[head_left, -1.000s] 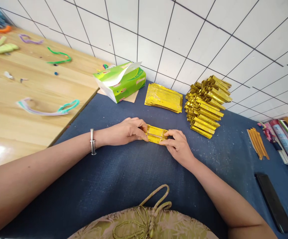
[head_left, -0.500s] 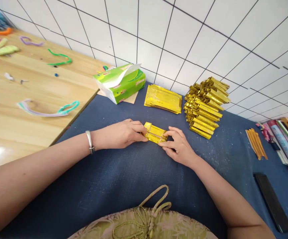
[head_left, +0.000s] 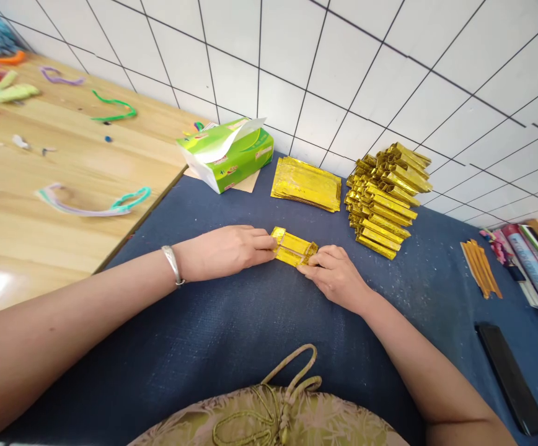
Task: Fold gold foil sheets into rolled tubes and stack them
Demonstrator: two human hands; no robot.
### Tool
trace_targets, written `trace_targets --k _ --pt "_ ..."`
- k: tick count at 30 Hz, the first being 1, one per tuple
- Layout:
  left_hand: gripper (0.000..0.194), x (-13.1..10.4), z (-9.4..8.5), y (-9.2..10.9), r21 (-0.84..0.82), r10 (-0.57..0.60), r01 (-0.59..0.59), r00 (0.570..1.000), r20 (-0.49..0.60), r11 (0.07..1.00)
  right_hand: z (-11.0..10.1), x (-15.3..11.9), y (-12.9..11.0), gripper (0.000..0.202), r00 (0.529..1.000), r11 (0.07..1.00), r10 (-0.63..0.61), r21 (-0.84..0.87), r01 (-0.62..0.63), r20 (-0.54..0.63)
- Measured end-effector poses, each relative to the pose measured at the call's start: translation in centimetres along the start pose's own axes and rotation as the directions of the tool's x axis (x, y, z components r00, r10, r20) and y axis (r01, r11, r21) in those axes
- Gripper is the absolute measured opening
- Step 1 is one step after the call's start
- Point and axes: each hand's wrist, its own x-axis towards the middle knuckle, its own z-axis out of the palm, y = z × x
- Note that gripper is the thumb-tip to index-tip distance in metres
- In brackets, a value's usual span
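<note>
Right hand (head_left: 336, 275), in the head view, narrowly pinches one gold paper (head_left: 294, 249) near its right end on the counter (head_left: 250, 334); left hand (head_left: 234, 251) touches its left end — thumb hidden, grip unclear. Folding seems underway; next calls for even creasing. Beyond: one flat stack (head_left: 306, 184), one folded pile (head_left: 383, 217) — pieces uncountable.

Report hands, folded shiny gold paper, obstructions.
Left hand, right hand touching opposite ends. Folded shiny gold paper on blue tabletop. Flat gold stack beyond, apart.
</note>
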Motion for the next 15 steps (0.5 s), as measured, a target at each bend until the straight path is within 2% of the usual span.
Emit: trace_targets --k 3,9,15 --pt "0.027 0.2 -0.1 -0.1 -0.056 0.072 -0.069 0.996 0.049 0.996 0.2 0.1 0.4 0.023 1.000 0.999 -0.002 0.038 0.003 -0.015" --pt "0.024 0.3 0.8 -0.4 -0.043 0.068 -0.069 0.998 -0.013 0.997 0.7 0.0 0.9 0.021 0.997 0.994 0.025 0.111 -0.017 -0.067" --pt "0.024 0.4 1.5 -0.3 -0.019 0.051 -0.051 0.999 -0.004 0.998 0.6 0.0 0.2 0.023 0.996 0.996 0.059 0.068 -0.054 -0.066"
